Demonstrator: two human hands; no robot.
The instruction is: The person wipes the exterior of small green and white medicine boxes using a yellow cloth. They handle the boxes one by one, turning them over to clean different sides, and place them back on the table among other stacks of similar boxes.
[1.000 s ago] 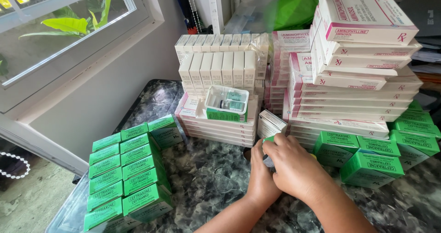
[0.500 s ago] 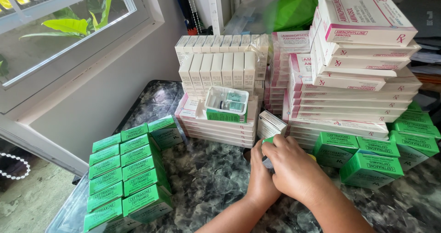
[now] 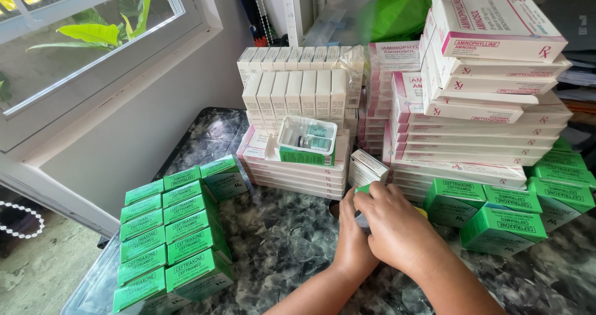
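Low and right of centre in the frame, two bare hands meet over a dark marbled stone counter [image 3: 273, 240]. The right hand [image 3: 397, 228] lies on top, fingers curled down; the left hand [image 3: 351, 237] sits beneath and beside it. Together they close on a small green and white cardboard carton [image 3: 362, 189], of which only a corner shows at the fingertips, so the exact grip of each hand cannot be told.

Such a carton probably handles light and stiff but crushable; if it holds a glass vial like the ones nearby, the contents are fragile. Holding it by its broad flat sides seems safest.

Just above the hands stands a small white carton [image 3: 367, 168]. At centre, an open tray with glass vials [image 3: 307, 140] rests on a stack of flat white and pink boxes [image 3: 298, 172]. More matching green cartons stand in rows at lower left [image 3: 174, 240] and at right [image 3: 503, 219]. A tall pile of white and pink boxes [image 3: 484, 98] fills the upper right.
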